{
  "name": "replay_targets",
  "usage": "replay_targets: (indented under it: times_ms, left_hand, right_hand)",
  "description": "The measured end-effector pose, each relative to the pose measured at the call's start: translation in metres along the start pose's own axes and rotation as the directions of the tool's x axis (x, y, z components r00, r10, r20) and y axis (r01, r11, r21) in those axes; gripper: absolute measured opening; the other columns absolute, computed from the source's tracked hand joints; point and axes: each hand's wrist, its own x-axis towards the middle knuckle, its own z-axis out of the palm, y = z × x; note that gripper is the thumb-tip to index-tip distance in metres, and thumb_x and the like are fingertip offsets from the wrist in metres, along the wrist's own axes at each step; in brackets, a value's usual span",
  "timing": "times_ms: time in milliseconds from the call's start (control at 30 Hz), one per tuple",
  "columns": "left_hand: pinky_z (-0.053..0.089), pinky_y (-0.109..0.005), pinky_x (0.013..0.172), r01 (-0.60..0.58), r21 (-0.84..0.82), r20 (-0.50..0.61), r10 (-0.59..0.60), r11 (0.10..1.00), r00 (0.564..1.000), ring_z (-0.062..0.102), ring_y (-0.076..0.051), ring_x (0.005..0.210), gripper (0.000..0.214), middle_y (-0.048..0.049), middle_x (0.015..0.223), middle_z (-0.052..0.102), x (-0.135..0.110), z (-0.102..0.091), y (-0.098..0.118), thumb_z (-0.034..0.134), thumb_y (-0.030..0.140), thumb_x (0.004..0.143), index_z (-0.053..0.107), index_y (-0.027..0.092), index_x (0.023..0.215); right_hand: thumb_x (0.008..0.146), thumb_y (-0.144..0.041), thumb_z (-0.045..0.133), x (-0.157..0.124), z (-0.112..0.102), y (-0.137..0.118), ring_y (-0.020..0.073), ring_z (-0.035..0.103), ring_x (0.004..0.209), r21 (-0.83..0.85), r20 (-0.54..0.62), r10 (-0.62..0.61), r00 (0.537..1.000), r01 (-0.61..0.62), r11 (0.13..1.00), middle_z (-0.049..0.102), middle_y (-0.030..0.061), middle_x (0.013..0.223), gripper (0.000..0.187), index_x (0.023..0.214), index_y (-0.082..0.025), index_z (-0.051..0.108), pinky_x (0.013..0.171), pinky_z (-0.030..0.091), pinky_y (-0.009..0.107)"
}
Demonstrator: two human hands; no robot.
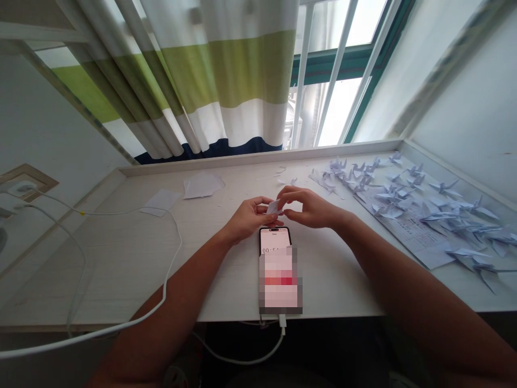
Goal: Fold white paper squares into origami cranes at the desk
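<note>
A small piece of folded white paper [273, 207] is held up just beyond the phone. My left hand [251, 218] pinches it between thumb and fingers from the left. From the right, my right hand [305, 206] has its curved index finger and thumb at the paper's right edge; the fingers partly cover the folds. Just below both hands lies a phone [275, 269] with a timer on its screen, the lower part blurred out. A white charging plug [282, 321] is in its bottom end.
Many folded paper cranes [391, 194] cover the right of the white table [226, 258], some on a printed sheet [430, 250]. Loose paper squares [202, 186] and paper scraps lie toward the back. A white cable [174, 253] loops across the left side. Behind hangs a curtain [250, 70].
</note>
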Motion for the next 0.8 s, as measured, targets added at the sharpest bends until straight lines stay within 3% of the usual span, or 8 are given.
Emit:
replay_targets:
  times_ms: [167,333,400,500,600,700,800]
  left_hand:
    - [0.062,-0.036,0.076,0.013,0.053,0.07,-0.016,0.999,0.997,0.08,-0.027,0.081,0.055,-0.0109,0.088,0.079,-0.001,0.001,0.0,0.094,0.039,0.069,0.065,0.012,0.107]
    - [0.061,-0.033,0.073,0.055,0.165,0.101,-0.072,0.985,0.992,0.08,-0.026,0.079,0.051,-0.0107,0.088,0.077,-0.002,0.0,0.002,0.091,0.039,0.073,0.066,0.012,0.109]
    - [0.062,-0.034,0.074,0.108,0.192,0.156,-0.139,0.975,0.978,0.08,-0.027,0.08,0.049,-0.0122,0.091,0.078,-0.004,0.0,0.005,0.09,0.036,0.076,0.067,0.012,0.112]
    - [0.063,-0.035,0.077,0.214,0.196,0.304,-0.267,0.957,0.914,0.08,-0.028,0.084,0.048,-0.0126,0.088,0.079,-0.008,-0.002,0.012,0.091,0.031,0.075,0.069,0.013,0.113]
    - [0.063,-0.035,0.078,0.274,0.191,0.383,-0.329,0.943,0.863,0.08,-0.026,0.082,0.048,-0.0154,0.099,0.08,-0.011,-0.006,0.019,0.092,0.028,0.072,0.07,0.015,0.112]
    - [0.063,-0.032,0.075,0.318,0.193,0.415,-0.371,0.928,0.831,0.08,-0.023,0.079,0.049,-0.0167,0.102,0.081,-0.012,-0.012,0.022,0.092,0.027,0.072,0.07,0.016,0.114]
    - [0.062,-0.028,0.07,0.334,0.173,0.417,-0.376,0.927,0.828,0.08,-0.022,0.077,0.05,-0.0168,0.101,0.081,-0.012,-0.018,0.022,0.092,0.026,0.073,0.068,0.016,0.116]
  right_hand:
    - [0.094,-0.035,0.067,0.0,-0.005,0.0,0.0253,0.064,0.1,-0.126,0.123,0.035,0.992,-0.019,0.992,0.07,0.0088,0.109,0.016,0.097,-0.024,0.078,0.091,0.049,0.043]
    - [0.096,-0.039,0.066,0.0,-0.004,-0.003,0.026,0.062,0.098,-0.166,0.218,0.062,0.974,-0.025,0.986,0.07,0.0085,0.103,0.02,0.093,-0.024,0.079,0.088,0.047,0.043]
    - [0.096,-0.042,0.065,-0.002,-0.005,-0.007,0.0259,0.062,0.097,-0.123,0.279,0.072,0.958,-0.039,0.992,0.07,0.0086,0.101,0.023,0.094,-0.024,0.079,0.087,0.047,0.042]
    - [0.094,-0.044,0.067,-0.004,-0.008,-0.014,0.0245,0.064,0.097,-0.012,0.391,0.065,0.918,-0.065,0.998,0.068,0.0088,0.104,0.024,0.094,-0.023,0.08,0.087,0.05,0.038]
    - [0.095,-0.046,0.065,-0.005,-0.012,-0.018,0.0221,0.064,0.097,0.066,0.455,0.031,0.89,-0.068,0.995,0.066,0.0082,0.106,0.028,0.091,-0.022,0.079,0.09,0.05,0.036]
    - [0.095,-0.047,0.066,-0.005,-0.016,-0.018,0.0217,0.065,0.1,0.156,0.485,-0.003,0.874,-0.083,0.984,0.067,0.0074,0.112,0.028,0.095,-0.023,0.079,0.095,0.051,0.035]
    - [0.09,-0.047,0.073,-0.005,-0.017,-0.015,0.0232,0.065,0.108,0.233,0.471,-0.006,0.882,-0.118,0.965,0.067,0.0066,0.121,0.027,0.104,-0.025,0.079,0.1,0.049,0.036]
